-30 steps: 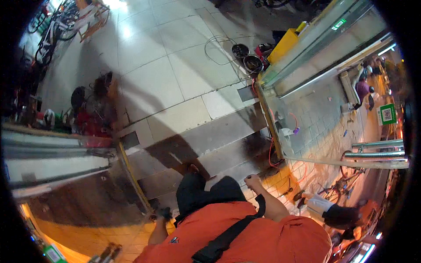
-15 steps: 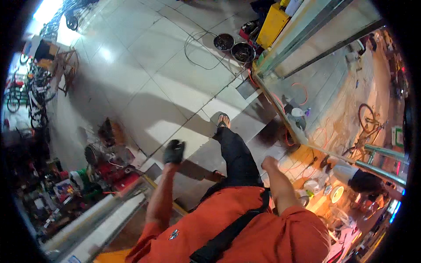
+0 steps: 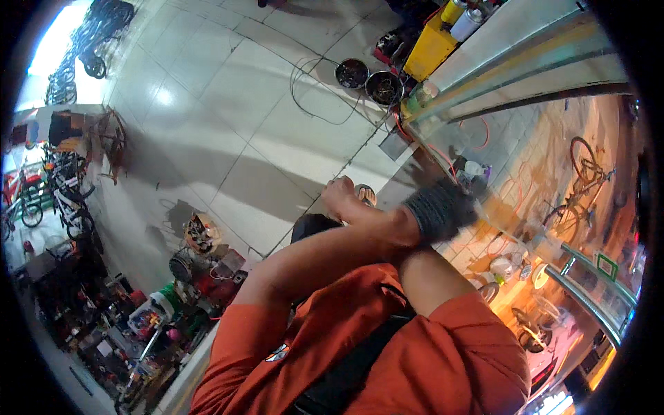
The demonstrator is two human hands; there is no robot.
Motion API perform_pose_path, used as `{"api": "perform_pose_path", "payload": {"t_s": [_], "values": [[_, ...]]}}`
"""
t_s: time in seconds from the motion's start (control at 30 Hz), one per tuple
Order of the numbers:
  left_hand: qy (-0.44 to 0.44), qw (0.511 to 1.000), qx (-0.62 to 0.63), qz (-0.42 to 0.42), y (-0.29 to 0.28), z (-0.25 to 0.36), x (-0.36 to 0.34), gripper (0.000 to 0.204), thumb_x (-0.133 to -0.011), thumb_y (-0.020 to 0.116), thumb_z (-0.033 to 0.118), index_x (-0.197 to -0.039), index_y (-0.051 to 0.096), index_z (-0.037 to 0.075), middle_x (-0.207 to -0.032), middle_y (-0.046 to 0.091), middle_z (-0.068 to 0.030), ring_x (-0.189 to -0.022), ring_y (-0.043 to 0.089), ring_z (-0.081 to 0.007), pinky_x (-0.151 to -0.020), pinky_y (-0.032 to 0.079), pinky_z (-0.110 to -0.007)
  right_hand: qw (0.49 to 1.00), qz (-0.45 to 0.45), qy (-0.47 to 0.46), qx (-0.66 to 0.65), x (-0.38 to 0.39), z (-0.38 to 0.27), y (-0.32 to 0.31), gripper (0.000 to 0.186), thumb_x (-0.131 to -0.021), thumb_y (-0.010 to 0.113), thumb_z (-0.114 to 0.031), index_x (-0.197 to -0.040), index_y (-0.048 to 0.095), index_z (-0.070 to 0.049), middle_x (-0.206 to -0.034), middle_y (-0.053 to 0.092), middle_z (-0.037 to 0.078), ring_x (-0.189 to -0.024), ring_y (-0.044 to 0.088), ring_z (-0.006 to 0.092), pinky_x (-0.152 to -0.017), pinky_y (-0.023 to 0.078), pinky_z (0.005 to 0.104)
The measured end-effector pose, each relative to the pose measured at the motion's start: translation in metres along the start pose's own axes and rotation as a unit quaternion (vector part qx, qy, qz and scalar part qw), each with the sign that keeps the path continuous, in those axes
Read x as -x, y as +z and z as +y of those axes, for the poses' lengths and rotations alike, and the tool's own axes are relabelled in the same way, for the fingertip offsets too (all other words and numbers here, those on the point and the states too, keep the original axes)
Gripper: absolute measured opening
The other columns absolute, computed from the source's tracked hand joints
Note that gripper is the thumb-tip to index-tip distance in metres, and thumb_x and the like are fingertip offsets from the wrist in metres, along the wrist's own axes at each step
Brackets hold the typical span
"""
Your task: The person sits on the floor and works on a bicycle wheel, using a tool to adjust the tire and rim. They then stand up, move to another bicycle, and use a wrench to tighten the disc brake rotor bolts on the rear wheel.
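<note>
My left arm reaches across my body, its forearm passing over my right arm. On my left hand (image 3: 443, 211) is a dark knitted glove, smeared by motion, so its fingers cannot be made out. It is nearest to the lower edge of the glass door (image 3: 512, 221) on the right. My bare right hand (image 3: 339, 197) shows beyond the left forearm, in front of my sandalled foot (image 3: 365, 194). Its fingers are curled in, and nothing sticks out of them. The right wrist is partly hidden under the left arm.
Two round tubs (image 3: 382, 88) with dark contents stand by a coiled cable (image 3: 297, 90) and a yellow box (image 3: 430, 48). Parts and tools crowd a cluttered bench (image 3: 138, 332) at lower left. Bicycles (image 3: 72, 194) stand far left; another bicycle (image 3: 584, 169) is beyond the glass.
My left hand has swung from the left over to the right, across my right arm. My right hand has moved forward and left. The view has shifted slightly.
</note>
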State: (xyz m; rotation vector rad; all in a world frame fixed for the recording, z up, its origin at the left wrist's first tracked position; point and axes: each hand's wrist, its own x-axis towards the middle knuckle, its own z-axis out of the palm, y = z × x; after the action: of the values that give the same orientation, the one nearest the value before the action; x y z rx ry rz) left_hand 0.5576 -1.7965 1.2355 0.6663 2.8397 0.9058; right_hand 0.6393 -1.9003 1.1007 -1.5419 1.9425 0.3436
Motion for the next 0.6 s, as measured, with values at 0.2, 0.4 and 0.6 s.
{"api": "perform_pose_path", "payload": {"t_s": [0.2,0.4,0.6], "values": [[-0.124,0.987,-0.035,0.1,-0.018,-0.154,0.127,0.014,-0.081,0.069,0.024,-0.088,0.074,0.012,-0.091,0.073,-0.015,-0.084,0.071,-0.0351,-0.073,0.056,-0.047,0.858,0.415,0.033,-0.301,-0.064,-0.019,0.068,0.029,-0.094,0.061,-0.018,-0.119,0.073,-0.009,-0.119,0.073,0.016,-0.11,0.071,0.0347,-0.095,0.054,0.0526],[-0.414,0.894,0.083,-0.152,-0.069,-0.289,0.323,0.026,-0.086,0.067,0.029,-0.1,0.074,0.008,-0.095,0.073,-0.0192,-0.094,0.069,-0.0412,-0.083,0.055,-0.049,0.863,0.076,0.324,-0.38,-0.04,0.046,0.066,0.026,-0.088,0.06,-0.027,-0.104,0.074,-0.011,-0.105,0.073,0.021,-0.099,0.071,0.042,-0.089,0.057,0.0473],[-0.232,0.904,0.15,-0.326,-0.109,-0.354,0.472,0.032,-0.098,0.058,0.036,-0.104,0.075,0.01,-0.108,0.074,-0.0173,-0.1,0.07,-0.0361,-0.09,0.056,-0.042,0.756,-0.027,0.365,-0.543,0.019,0.06,0.003,0.043,-0.083,0.076,-0.039,-0.108,0.074,-0.005,-0.091,0.074,0.019,-0.086,0.072,0.034,-0.083,0.056,0.0439]]}}
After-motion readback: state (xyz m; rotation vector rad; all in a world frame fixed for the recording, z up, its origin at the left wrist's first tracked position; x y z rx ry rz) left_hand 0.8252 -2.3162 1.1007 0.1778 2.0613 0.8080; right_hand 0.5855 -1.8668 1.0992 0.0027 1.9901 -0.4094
